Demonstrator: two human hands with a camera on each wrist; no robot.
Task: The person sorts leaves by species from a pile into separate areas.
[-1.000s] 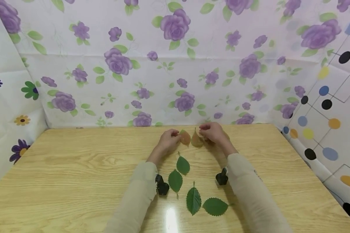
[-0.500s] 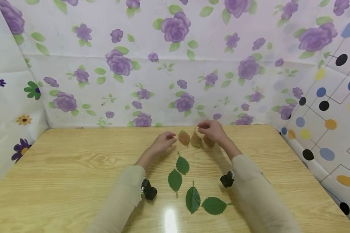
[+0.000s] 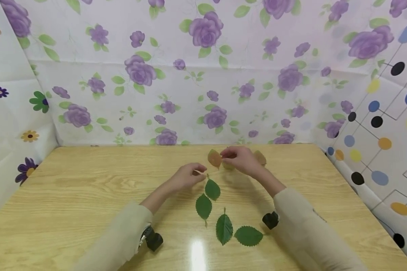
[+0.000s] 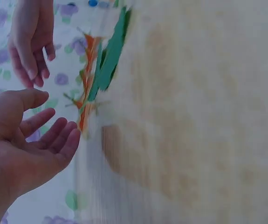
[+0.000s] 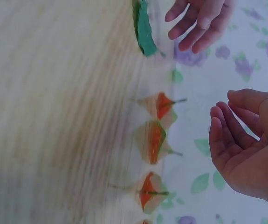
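Table [image 3: 88, 188] is sitting under both hands; clock directions are following the head view. Right hand [image 3: 240, 161] is hovering near the far edge. Its fingers are bunching together, loosely curved, thumb close to the index finger; can't tell if those two are touching. Left orange leaf [image 3: 214, 159] is lying at 9 o'clock from that hand, just off the fingertips; right orange leaf [image 3: 260, 158] is showing at 3. Middle orange leaf [image 3: 227, 166] is peeking out from under it. Right wrist view is showing the fingers apart from the leaves.

Left hand [image 3: 188, 176] is hanging with fingers slightly spread, thumb apart. Top green leaf [image 3: 212, 189] is lying at its 4 o'clock, stalk near the fingertips; contact, can't tell. Second green leaf [image 3: 203, 206] is sitting at 7 from that one, third green leaf [image 3: 224, 227] between 4 and 5 from the second, fourth green leaf [image 3: 248, 236] between 3 and 4 from the third. Floral cloth [image 3: 190, 88] is hanging behind at 12.
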